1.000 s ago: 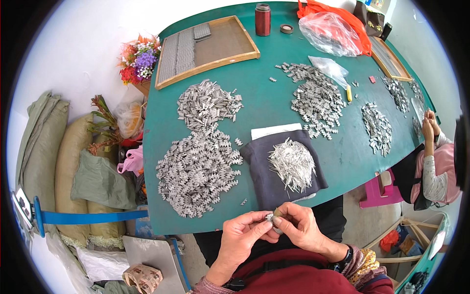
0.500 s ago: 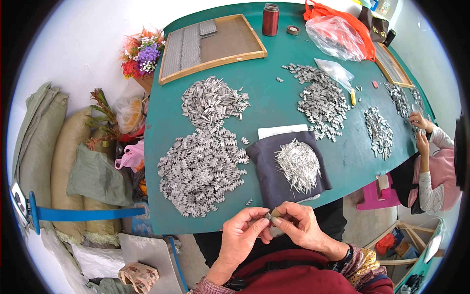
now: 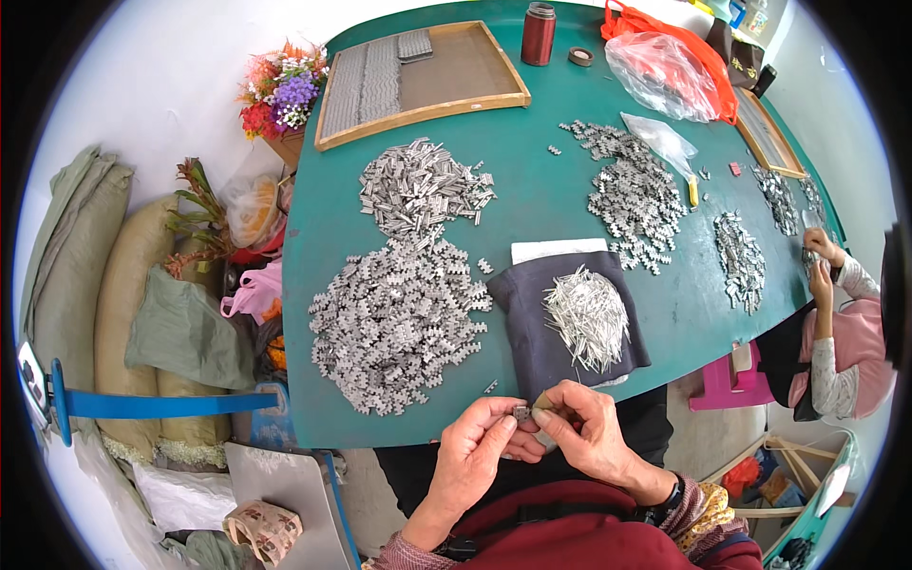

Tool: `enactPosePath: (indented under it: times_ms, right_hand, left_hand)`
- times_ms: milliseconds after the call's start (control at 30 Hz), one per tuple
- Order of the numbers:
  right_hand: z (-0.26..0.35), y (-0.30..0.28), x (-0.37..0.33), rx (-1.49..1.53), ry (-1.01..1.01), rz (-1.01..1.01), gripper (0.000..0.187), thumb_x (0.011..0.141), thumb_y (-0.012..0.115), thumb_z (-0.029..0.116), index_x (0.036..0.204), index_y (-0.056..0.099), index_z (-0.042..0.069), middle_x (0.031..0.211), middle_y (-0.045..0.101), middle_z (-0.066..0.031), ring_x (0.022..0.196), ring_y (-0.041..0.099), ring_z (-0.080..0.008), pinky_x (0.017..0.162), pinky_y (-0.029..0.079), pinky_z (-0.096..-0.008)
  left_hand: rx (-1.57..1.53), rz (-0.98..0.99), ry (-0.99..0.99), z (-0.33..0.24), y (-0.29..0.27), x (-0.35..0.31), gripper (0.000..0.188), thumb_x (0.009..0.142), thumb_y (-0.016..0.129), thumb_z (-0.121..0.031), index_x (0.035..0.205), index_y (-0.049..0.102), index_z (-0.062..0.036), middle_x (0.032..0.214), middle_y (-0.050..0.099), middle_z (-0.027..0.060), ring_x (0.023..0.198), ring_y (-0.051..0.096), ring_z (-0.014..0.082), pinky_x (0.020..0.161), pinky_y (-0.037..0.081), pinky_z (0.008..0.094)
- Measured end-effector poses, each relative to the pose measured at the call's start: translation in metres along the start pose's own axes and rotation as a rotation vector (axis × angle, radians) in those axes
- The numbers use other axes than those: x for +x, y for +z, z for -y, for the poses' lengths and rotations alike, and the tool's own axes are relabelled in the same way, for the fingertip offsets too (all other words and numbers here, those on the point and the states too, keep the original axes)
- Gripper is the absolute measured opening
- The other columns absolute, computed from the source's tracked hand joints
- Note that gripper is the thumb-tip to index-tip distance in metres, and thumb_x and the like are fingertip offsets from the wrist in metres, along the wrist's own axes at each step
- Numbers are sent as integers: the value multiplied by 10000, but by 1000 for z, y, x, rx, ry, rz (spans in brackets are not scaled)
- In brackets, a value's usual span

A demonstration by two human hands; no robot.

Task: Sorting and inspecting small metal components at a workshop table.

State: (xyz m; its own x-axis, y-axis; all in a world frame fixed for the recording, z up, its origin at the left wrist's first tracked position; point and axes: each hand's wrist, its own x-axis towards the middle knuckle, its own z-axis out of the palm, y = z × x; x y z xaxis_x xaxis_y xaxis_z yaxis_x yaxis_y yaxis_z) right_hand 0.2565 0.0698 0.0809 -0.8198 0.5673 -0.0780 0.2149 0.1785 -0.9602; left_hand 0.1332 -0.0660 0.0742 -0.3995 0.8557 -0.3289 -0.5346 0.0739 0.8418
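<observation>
My left hand (image 3: 483, 439) pinches a small grey metal piece (image 3: 522, 412) between thumb and fingers, above the table's near edge. Close beside it, my right hand (image 3: 591, 435) is closed, thumb against forefinger. A bit of tan material shows at its fingertips; what they grip is too small to make out. Just beyond the hands, thin silvery pins (image 3: 586, 318) lie heaped on a folded dark cloth (image 3: 522, 294). Left of the cloth spreads a large pile of grey zigzag-edged metal pieces (image 3: 399, 328), touching a pile of short metal strips (image 3: 418, 190) farther back.
A wooden-framed tray (image 3: 456, 71) partly filled with grey rows stands at the back of the green table (image 3: 532, 199). Another zigzag-piece pile (image 3: 632, 204), a red flask (image 3: 539, 35) and plastic bags (image 3: 665, 71) lie beyond. At the right, a co-worker's hands (image 3: 822, 261) handle pieces.
The view has shifted slightly. My fingertips have drawn a little apart, and the metal piece in my left hand shows more plainly.
</observation>
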Motion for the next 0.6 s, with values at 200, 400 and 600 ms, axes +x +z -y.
enactPosePath:
  times_ms: [200, 400, 600]
  right_hand:
    - [-2, -1, 1, -25, -6, 25, 89, 878, 656, 48, 913, 638, -32, 744, 618, -86, 568, 553, -104, 516, 449, -267]
    - [-2, -1, 0, 53, 78, 36, 88, 884, 664, 52, 903, 651, -32, 694, 621, -60, 576, 541, -68, 507, 435, -254]
    - [2, 2, -1, 70, 111, 64, 108, 888, 662, 68, 898, 661, -39, 674, 629, -66, 570, 545, -70, 503, 437, -255]
  left_hand:
    - [-19, 23, -48, -1, 1, 1, 171, 1033, 441, -51, 1139, 513, 63, 968, 659, 197, 847, 719, 299, 747, 615, 393]
    - [-142, 83, -101, 5, -5, 1, 190, 1047, 427, -97, 1140, 485, 59, 1016, 668, 229, 889, 720, 302, 785, 607, 386]
    - [-330, 133, -104, 8, -10, -1, 246, 1069, 403, -194, 1118, 487, 31, 1035, 658, 234, 919, 712, 350, 804, 605, 422]
